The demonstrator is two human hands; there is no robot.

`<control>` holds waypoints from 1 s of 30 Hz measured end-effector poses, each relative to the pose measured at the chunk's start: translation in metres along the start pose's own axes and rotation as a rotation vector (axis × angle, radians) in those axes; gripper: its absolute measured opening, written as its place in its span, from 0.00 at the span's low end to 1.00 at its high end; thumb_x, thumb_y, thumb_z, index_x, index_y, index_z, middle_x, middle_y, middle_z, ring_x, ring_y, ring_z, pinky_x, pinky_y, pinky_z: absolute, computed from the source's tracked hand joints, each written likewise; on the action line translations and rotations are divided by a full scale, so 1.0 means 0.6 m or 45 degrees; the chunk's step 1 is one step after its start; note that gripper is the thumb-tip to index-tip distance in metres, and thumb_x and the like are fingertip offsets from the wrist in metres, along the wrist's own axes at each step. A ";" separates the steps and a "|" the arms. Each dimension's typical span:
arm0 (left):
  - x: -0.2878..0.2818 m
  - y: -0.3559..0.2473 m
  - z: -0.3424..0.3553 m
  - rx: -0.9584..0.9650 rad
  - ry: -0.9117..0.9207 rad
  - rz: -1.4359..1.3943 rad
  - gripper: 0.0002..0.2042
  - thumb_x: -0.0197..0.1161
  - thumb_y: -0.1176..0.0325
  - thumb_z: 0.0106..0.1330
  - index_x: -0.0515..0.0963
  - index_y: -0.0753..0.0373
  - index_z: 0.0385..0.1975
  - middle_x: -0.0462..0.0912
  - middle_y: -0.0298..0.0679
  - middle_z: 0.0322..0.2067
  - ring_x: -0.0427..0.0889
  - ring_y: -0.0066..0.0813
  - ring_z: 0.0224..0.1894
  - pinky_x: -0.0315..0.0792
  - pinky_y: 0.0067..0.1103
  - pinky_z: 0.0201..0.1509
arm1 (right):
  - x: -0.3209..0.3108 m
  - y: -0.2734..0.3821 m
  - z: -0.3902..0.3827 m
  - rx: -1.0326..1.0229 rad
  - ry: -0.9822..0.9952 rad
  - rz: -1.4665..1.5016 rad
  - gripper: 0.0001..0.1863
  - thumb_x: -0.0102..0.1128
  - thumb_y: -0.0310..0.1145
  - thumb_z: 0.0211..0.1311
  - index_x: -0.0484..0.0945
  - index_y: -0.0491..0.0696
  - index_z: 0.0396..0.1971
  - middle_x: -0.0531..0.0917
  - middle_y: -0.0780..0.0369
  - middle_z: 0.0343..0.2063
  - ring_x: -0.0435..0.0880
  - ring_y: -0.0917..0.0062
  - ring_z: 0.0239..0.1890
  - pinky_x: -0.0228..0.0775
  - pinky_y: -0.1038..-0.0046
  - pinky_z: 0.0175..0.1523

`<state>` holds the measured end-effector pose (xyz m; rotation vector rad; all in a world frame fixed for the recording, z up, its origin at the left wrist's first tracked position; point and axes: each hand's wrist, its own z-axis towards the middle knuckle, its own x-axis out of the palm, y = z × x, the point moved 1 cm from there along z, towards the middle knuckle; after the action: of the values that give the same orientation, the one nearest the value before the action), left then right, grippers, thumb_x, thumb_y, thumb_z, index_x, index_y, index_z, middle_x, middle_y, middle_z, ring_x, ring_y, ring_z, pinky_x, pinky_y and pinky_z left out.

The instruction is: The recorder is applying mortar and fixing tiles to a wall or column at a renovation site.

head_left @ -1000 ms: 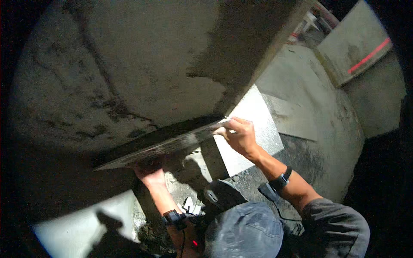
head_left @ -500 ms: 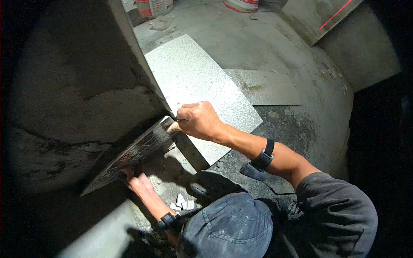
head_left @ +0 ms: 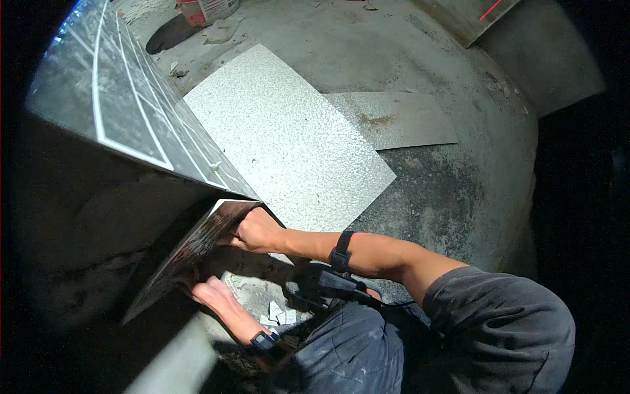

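"Where is the tile?"

"The tile (head_left: 190, 249) is left of centre, tilted, beside a dark wall (head_left: 79, 210). It appears nearly edge-on, a thin slab with its rough, streaked face toward the hands. Shadow hides whether it touches the wall."

"And the hands?"

"The right hand (head_left: 259, 231) is curled closed on the tile near its upper corner. The left hand (head_left: 215, 293) is lower, palm against the streaked face; its fingertips disappear into shadow, so I cannot tell whether they close around anything."

"How would it handle?"

"Judging by its breadth and thinness, it is stiff and fairly heavy, and brittle, with corners that chip easily. The streaked face probably gives fair grip, unless those streaks are wet, which I cannot tell."

"Where is the best hold?"

"I'd say one hand under the lower part to carry weight, the other near the upper edge to steady the tilt, fingertips out of the gap by the wall."

"What lies nearby?"

"Small broken pieces (head_left: 281, 314) just beyond the left hand, and a pale speckled board (head_left: 289, 131) on the floor (head_left: 485, 177)."
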<state>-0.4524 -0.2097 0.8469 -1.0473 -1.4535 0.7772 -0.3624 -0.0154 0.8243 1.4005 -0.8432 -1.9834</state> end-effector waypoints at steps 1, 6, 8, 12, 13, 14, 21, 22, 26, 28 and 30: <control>0.003 0.004 -0.012 0.002 0.004 0.001 0.34 0.54 0.47 0.74 0.60 0.64 0.71 0.67 0.54 0.66 0.71 0.43 0.65 0.65 0.40 0.71 | 0.006 -0.005 0.002 -0.071 -0.046 -0.015 0.22 0.65 0.47 0.57 0.81 0.44 0.14 0.81 0.49 0.17 0.83 0.52 0.25 0.74 0.54 0.32; -0.054 0.020 -0.196 -0.034 0.005 0.013 0.33 0.54 0.48 0.75 0.59 0.64 0.71 0.67 0.53 0.66 0.71 0.43 0.64 0.66 0.39 0.70 | 0.037 -0.032 -0.001 -0.106 -0.343 -0.036 0.20 0.68 0.48 0.51 0.81 0.47 0.11 0.80 0.51 0.16 0.82 0.52 0.21 0.75 0.55 0.31; -0.054 0.000 -0.185 -0.006 -0.025 0.028 0.32 0.54 0.49 0.75 0.59 0.64 0.71 0.67 0.53 0.66 0.71 0.43 0.64 0.66 0.39 0.70 | 0.050 -0.002 0.008 -0.093 -0.294 0.016 0.20 0.68 0.48 0.51 0.81 0.47 0.11 0.80 0.51 0.16 0.82 0.52 0.21 0.75 0.55 0.31; -0.049 0.013 -0.187 -0.017 -0.022 0.001 0.32 0.54 0.50 0.76 0.59 0.64 0.72 0.67 0.53 0.66 0.72 0.42 0.63 0.67 0.39 0.70 | 0.052 -0.026 0.005 -0.112 -0.334 -0.010 0.20 0.70 0.47 0.49 0.81 0.47 0.10 0.80 0.52 0.15 0.82 0.54 0.20 0.75 0.56 0.30; -0.050 0.012 -0.186 -0.012 -0.026 -0.002 0.32 0.54 0.50 0.76 0.59 0.64 0.72 0.67 0.53 0.66 0.72 0.42 0.63 0.67 0.39 0.70 | 0.052 -0.024 0.005 -0.135 -0.333 -0.027 0.20 0.70 0.47 0.49 0.81 0.47 0.10 0.80 0.52 0.15 0.82 0.54 0.20 0.75 0.57 0.30; -0.050 0.009 -0.185 -0.002 -0.033 -0.007 0.31 0.54 0.51 0.76 0.58 0.64 0.72 0.67 0.52 0.66 0.72 0.42 0.63 0.67 0.38 0.69 | 0.051 -0.018 0.005 -0.128 -0.353 0.010 0.20 0.71 0.47 0.49 0.80 0.46 0.10 0.80 0.53 0.14 0.82 0.55 0.20 0.75 0.57 0.30; -0.072 -0.004 -0.184 0.037 -0.052 -0.048 0.30 0.53 0.53 0.77 0.58 0.64 0.72 0.67 0.52 0.66 0.73 0.42 0.62 0.69 0.38 0.69 | 0.026 -0.011 0.004 0.003 0.001 0.022 0.17 0.72 0.47 0.56 0.87 0.49 0.38 0.85 0.58 0.37 0.83 0.59 0.41 0.76 0.60 0.44; -0.074 -0.004 -0.181 0.043 -0.054 -0.055 0.30 0.53 0.53 0.77 0.58 0.64 0.72 0.67 0.52 0.66 0.73 0.42 0.62 0.69 0.37 0.69 | 0.019 -0.008 0.001 0.024 -0.111 0.106 0.17 0.72 0.46 0.56 0.87 0.50 0.39 0.86 0.58 0.36 0.84 0.58 0.39 0.76 0.60 0.44; -0.058 0.000 -0.172 0.110 -0.081 -0.081 0.30 0.53 0.54 0.77 0.57 0.64 0.72 0.67 0.51 0.66 0.74 0.42 0.61 0.70 0.37 0.68 | -0.028 0.073 0.024 -0.229 -0.408 0.214 0.15 0.71 0.45 0.53 0.86 0.47 0.27 0.84 0.55 0.24 0.84 0.53 0.28 0.76 0.58 0.34; -0.005 -0.008 -0.058 0.134 -0.095 -0.101 0.29 0.53 0.55 0.78 0.57 0.63 0.72 0.67 0.51 0.65 0.74 0.42 0.61 0.70 0.37 0.68 | -0.041 0.111 0.031 -0.239 -0.408 0.195 0.15 0.71 0.44 0.52 0.86 0.46 0.23 0.84 0.54 0.22 0.84 0.54 0.27 0.76 0.58 0.33; 0.019 -0.003 -0.061 0.131 -0.097 -0.130 0.29 0.53 0.55 0.78 0.57 0.63 0.72 0.67 0.51 0.65 0.74 0.42 0.61 0.70 0.37 0.68 | -0.061 0.122 0.035 -0.276 -0.486 0.214 0.14 0.71 0.43 0.51 0.86 0.46 0.21 0.83 0.53 0.20 0.83 0.54 0.25 0.76 0.58 0.32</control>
<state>-0.4167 -0.2033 0.8587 -0.8670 -1.5030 0.8173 -0.3655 -0.0319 0.9073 0.8147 -0.8445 -2.1668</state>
